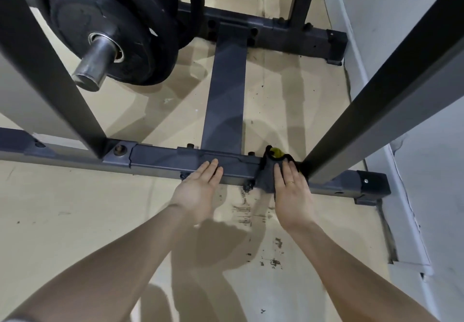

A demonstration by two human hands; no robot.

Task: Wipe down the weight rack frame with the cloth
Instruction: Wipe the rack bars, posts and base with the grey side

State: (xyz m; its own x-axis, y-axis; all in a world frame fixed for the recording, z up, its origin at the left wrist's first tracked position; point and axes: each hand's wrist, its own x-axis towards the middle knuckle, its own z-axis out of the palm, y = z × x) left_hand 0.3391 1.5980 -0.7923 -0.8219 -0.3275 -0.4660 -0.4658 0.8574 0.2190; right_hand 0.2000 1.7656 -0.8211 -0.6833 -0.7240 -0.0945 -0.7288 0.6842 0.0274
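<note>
Cloth draped over base rail, lower centre-right of frame, just left of the right upright. Right hand presses it flat, fingers straight. Left hand rests open on bare rail, holding nothing. Rail runs left-right; unwiped length lies leftward

Black weight plates hang stacked on a steel peg at the upper left, the peg's bare round end sticking out past the front plate. The floor is pale beige and glossy, with soft shadows lying across it. Dark scuffs and chipped specks mark it in the lower middle, and a few smaller specks lie further back. A white wall runs along the right side, with a pale baseboard that looks cracked near its lower end.
</note>
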